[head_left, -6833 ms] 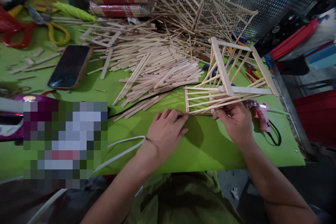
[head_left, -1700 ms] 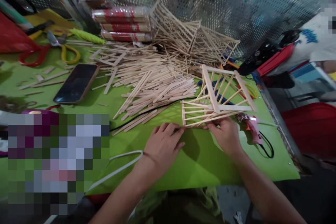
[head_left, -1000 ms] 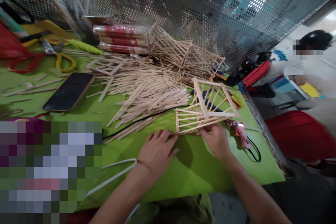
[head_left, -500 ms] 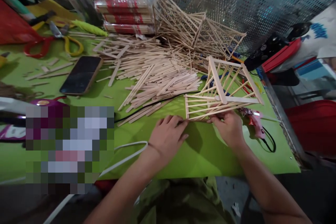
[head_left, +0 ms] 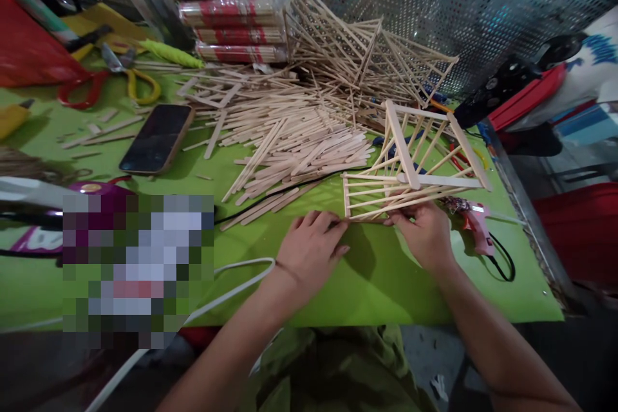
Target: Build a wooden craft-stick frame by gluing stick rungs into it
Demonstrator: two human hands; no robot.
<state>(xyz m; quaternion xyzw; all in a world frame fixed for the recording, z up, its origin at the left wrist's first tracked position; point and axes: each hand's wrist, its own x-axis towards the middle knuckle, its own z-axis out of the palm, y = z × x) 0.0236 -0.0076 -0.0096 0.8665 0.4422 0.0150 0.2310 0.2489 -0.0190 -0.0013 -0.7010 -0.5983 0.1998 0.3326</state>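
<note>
Stick frame: likely light, stiff, joint-fragile; best held by flat bars. Grip: right hand pinches lower edge; left hand at near corner, closure unclear.

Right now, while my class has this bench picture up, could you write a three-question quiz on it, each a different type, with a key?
1. True or false: the pink glue gun lies to the right of the right hand.
2. Multiple choice: what colour is the tabletop? A red; B green; C white.
3. Fill in one word: the fingertips of the left hand are at the near left ____ of the stick frame.

Key: 1 true; 2 B; 3 corner.
</note>
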